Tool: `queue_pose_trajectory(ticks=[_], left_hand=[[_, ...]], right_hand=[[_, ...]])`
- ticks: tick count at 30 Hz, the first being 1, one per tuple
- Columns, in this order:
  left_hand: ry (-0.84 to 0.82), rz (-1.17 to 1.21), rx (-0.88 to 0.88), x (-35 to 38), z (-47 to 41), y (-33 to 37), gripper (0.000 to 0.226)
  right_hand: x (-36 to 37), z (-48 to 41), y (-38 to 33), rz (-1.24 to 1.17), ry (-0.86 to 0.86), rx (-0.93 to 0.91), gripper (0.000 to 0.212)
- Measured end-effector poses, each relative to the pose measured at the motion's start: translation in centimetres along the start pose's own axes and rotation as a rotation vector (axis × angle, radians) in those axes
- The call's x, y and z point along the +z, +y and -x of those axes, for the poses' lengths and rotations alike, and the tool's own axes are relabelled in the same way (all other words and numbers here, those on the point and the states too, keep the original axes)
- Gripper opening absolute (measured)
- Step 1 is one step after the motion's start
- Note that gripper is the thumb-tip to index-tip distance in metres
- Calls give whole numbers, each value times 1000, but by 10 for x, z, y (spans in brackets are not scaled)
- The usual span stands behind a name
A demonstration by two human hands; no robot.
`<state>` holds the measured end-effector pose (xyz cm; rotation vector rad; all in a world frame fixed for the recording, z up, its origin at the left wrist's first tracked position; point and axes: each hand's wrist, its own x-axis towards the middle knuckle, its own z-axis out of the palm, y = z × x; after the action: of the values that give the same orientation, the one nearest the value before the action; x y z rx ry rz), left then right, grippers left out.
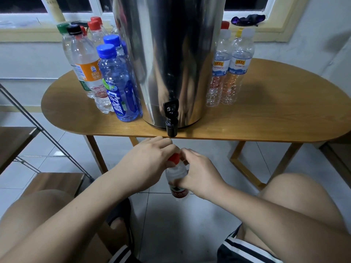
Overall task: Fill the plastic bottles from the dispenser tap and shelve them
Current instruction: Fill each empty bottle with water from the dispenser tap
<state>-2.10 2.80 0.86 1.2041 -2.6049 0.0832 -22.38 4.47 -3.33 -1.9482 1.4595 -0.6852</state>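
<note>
Oval wooden desk (266,120) on white tiled floor (190,215), window (66,4) behind; below its front edge, under the black tap (171,118), the clear red-capped plastic bottle (176,177) is held upright, cap (173,157) up: left hand (150,158) pinches the cap, right hand (199,173) grips the body

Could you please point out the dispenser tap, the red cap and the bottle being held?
tap (171,120): head view, on its black spout.
red cap (174,157): head view, on its visible red side.
held bottle (175,173): head view, on its clear shoulder below the cap.
</note>
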Motion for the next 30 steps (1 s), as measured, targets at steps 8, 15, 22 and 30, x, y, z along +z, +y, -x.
queue_pose_trajectory(ticks=[8,15,22,30], left_hand=[[-29,45,-135,-11,2,0,62],[46,56,-36,-2,0,-3,44],[66,204,-79,-2,1,-1,43],[-36,551,-204,5,12,-16,70]], right_hand=[[0,2,1,10,-44,-28,52],[-1,3,-1,2,-33,-40,51],[-9,4,-2,-6,1,-43,50],[-33,5,0,-98,74,-21,56]])
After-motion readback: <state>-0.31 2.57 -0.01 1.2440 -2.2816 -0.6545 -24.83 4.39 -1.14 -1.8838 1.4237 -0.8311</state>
